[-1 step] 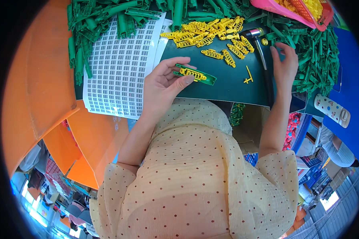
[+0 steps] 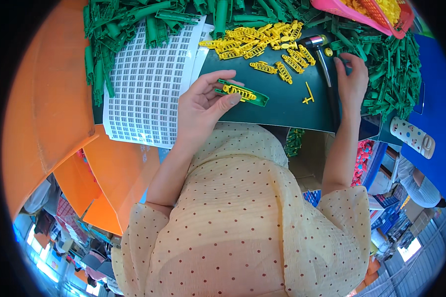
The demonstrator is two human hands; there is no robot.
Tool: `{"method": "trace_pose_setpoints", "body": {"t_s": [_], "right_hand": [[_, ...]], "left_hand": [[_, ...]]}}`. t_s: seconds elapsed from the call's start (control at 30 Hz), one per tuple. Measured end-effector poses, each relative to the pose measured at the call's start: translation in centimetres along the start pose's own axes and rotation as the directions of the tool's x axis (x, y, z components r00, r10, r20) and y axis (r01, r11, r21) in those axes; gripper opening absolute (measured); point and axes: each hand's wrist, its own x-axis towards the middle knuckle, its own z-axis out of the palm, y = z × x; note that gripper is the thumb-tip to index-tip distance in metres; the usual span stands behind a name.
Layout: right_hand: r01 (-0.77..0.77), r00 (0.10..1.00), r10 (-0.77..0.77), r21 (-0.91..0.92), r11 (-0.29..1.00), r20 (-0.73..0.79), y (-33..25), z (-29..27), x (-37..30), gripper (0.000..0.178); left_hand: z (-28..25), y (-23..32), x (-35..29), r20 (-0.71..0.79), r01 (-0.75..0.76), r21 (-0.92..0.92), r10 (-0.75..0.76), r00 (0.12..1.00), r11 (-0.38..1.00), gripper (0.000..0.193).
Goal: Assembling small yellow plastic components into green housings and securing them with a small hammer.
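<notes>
My left hand [image 2: 199, 110] grips a green plastic casing [image 2: 259, 98] between thumb and fingers, above the table's near edge. Inside the casing lies a yellow slatted plastic insert [image 2: 244, 94]. Over at the right, my right hand [image 2: 353, 85] has its thumb and fingers apart and holds nothing that I can see. Just left of that hand lies a hammer [image 2: 325, 69] with a dark handle, and a small round yellow piece [image 2: 328, 51] is by its head. A thin yellow T-shaped piece [image 2: 308, 93] rests on the dark green tabletop between my hands.
Yellow inserts [image 2: 243, 40] are heaped at the back middle. Green casings pile up at the left [image 2: 101, 64] and right [image 2: 389, 69]. Printed sticker sheets [image 2: 146, 89] lie left of my left hand. A pink basket [image 2: 332, 7] stands back right, a white patterned bottle [image 2: 412, 137] at far right.
My right hand has shifted very slightly left. My left hand and the green casing look unmoved.
</notes>
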Motion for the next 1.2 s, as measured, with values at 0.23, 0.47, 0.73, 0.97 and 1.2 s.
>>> {"method": "trace_pose_setpoints", "body": {"t_s": [0.23, 0.47, 0.73, 0.97, 1.2], "right_hand": [[-0.007, 0.999, 0.008, 0.004, 1.000, -0.054, -1.4, 0.1, 0.6, 0.024], [0.109, 0.993, -0.111, -0.065, 0.992, -0.028, -1.0, 1.0, 1.6, 0.015], [-0.064, 0.968, 0.177, 0.503, 0.862, -0.180, -5.4, -2.1, 0.0, 0.018], [-0.408, 0.912, -0.044, 0.892, -0.196, 0.407, -12.9, -2.7, -4.3, 0.021], [-0.577, 0.817, -0.170, 0.794, -0.194, 0.552, -13.6, -1.6, -6.2, 0.023]], "left_hand": [[0.1, 0.2, -0.2, -0.017, 0.002, -0.035, -0.003, 1.000, 0.999, 0.045], [0.2, 0.4, -0.5, -0.022, -0.028, -0.015, 0.027, 0.999, 0.999, 0.042], [0.1, 0.5, -0.6, -0.018, -0.081, 0.006, 0.082, 0.997, 0.997, 0.044], [0.6, 1.8, -0.7, 0.097, 0.031, -0.142, -0.018, 0.995, 0.989, 0.051], [-0.3, 1.6, -0.9, 0.133, 0.121, -0.414, -0.072, 0.989, 0.902, 0.048]]}}
